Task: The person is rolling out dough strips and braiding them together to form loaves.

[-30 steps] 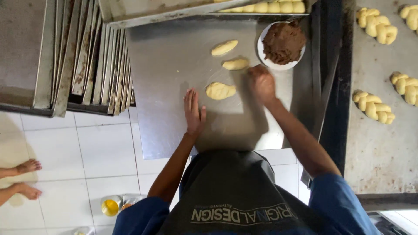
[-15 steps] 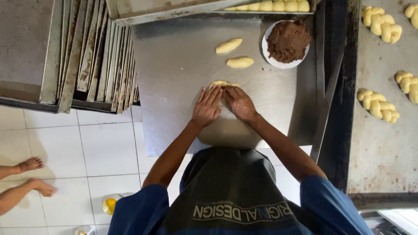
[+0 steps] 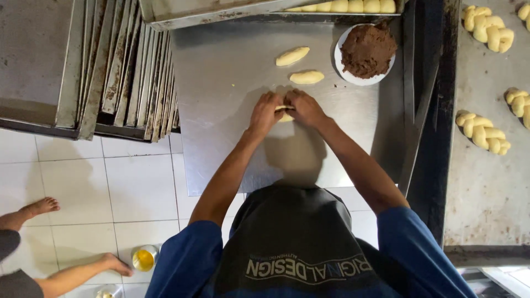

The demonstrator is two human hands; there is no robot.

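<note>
Both my hands meet on one pale dough piece (image 3: 285, 114) in the middle of the steel work table (image 3: 221, 83). My left hand (image 3: 265, 112) pinches its left side and my right hand (image 3: 304, 108) pinches its right side, so most of the dough is hidden. Two more oval dough pieces lie just beyond: one (image 3: 292, 56) further back, one (image 3: 307, 77) closer to my hands. A white plate of brown filling (image 3: 365, 52) stands at the back right of the table.
Stacked metal baking trays (image 3: 105, 66) lean at the left. A tray (image 3: 486, 182) with braided dough (image 3: 481, 131) lies at the right. Another tray with dough rolls (image 3: 342, 6) sits at the back. Another person's feet (image 3: 38, 207) and a small yellow cup (image 3: 143, 258) are on the tiled floor.
One second ago my right hand was at the filling plate and my left lay flat on the table. Both hands then came together over the flattened dough and now fold it closed.
</note>
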